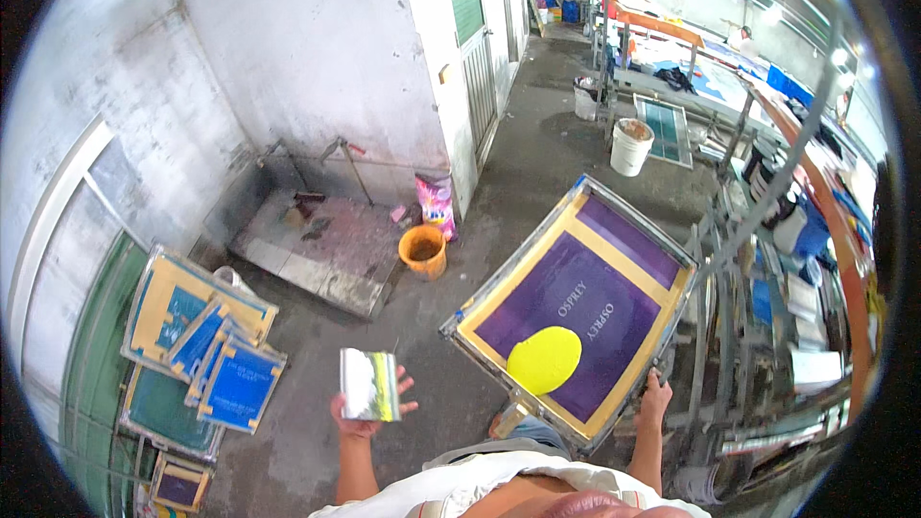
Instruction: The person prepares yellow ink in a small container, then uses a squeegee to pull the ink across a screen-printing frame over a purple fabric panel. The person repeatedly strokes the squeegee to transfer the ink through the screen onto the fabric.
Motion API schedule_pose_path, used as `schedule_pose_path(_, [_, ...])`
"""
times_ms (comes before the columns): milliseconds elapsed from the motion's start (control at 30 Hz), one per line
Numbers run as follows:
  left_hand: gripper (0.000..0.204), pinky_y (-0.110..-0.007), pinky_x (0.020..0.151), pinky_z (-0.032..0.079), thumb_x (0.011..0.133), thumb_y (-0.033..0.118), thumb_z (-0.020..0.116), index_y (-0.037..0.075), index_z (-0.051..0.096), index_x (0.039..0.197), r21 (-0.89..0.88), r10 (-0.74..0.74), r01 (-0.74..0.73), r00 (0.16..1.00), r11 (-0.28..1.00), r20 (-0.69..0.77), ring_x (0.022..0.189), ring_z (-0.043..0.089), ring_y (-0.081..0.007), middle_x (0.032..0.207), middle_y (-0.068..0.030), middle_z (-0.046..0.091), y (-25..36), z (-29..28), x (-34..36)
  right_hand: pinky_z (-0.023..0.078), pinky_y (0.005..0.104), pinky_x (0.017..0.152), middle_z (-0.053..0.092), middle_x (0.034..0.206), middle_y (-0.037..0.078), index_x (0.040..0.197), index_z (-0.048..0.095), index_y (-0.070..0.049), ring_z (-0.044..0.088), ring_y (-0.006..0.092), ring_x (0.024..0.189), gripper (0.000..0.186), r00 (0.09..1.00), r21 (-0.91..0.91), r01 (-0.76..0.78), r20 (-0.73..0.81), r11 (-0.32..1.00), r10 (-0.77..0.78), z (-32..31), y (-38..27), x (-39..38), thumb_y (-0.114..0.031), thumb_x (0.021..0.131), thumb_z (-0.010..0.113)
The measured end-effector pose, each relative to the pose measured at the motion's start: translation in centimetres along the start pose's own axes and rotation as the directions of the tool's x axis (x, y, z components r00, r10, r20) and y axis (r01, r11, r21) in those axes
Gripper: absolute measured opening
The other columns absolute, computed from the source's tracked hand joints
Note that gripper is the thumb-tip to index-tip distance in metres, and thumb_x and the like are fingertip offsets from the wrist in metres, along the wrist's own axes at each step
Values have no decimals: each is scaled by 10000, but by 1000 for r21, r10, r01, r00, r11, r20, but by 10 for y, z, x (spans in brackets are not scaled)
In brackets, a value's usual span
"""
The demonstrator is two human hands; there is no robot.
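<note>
**Frame under my right hand, shiny panel out in my left**

My right hand [654,403] is wrapped around the edge of a big screen frame [532,302], on its right-hand long side, somewhat nearer the end by my body. The frame lies ahead of me and to my right. Its long axis slants from near left to far right, and its purple face is turned up toward me. A yellow oval patch [544,362] sits on the near end of that face; I can't tell whether it is wet or a flat piece.

My left hand [355,426] is apart from the frame, off to the left of its left corner. It holds a shiny panel [369,386], with fingers spread out past the panel's right edge. The panel hides my palm, so I can't tell how firm that hold is.

As I judge it, the gap is what counts. From my left hand, the frame lies to the right and slightly farther ahead, with floor [436,326] showing between. My right hand is the nearer one to the yellow patch, and the only one touching the frame.
</note>
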State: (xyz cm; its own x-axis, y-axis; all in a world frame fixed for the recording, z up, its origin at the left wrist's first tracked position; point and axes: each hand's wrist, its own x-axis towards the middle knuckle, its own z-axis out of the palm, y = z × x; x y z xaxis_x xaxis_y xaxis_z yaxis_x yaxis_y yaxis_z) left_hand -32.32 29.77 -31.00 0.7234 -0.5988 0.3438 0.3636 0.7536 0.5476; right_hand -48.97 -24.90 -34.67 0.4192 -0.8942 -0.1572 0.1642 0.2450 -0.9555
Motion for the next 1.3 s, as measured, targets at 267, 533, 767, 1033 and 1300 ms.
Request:
schedule_pose_path(267, [283,-396,730,605,854,84,703,23,654,1126,43,-180,341,593,939,-785,819,726,-226,979,-89,732,59,-170,102,422,391,551,609,874,19,1145,603,-77,590,177,712,289,983,-88,-111,-157,990,96,136,-45,22,-310,988,667])
schedule_pose_path(533, [284,-368,701,543,832,53,789,60,697,1101,367,18,643,482,673,-876,800,703,-195,913,-61,727,81,-222,359,469,348,642,647,979,42,1133,608,-75,619,162,827,262,969,-84,-36,-245,996,14,301,-102,163,-268,974,687])
schedule_pose_path(767, [423,-498,803,535,858,305,782,13,670,1143,735,69,426,884,-527,-463,945,711,-417,1003,-255,725,88,-197,650,423,263,648,628,859,-59,972,678,-118,546,59,730,88,950,-24,-5,-312,1000,-3,394,-118,279,-206,973,684])
schedule_pose_path(1033, [586,-530,847,538,744,495,802,32,685,1082,680,-153,321,828,-659,-539,1002,683,-450,1026,-273,711,4,-401,855,366,285,613,556,777,-63,1086,700,-39,452,60,682,281,952,-79,-13,-307,997,-12,546,-137,491,-299,979,697])
schedule_pose_path(1300, [654,-533,902,525,797,460,790,-16,635,1218,501,-273,707,420,-499,-865,1109,669,-454,1104,-313,693,-26,-440,885,379,314,598,583,807,-68,1118,693,-88,479,52,658,241,972,-342,-187,-199,921,123,702,-217,723,-295,995,686])
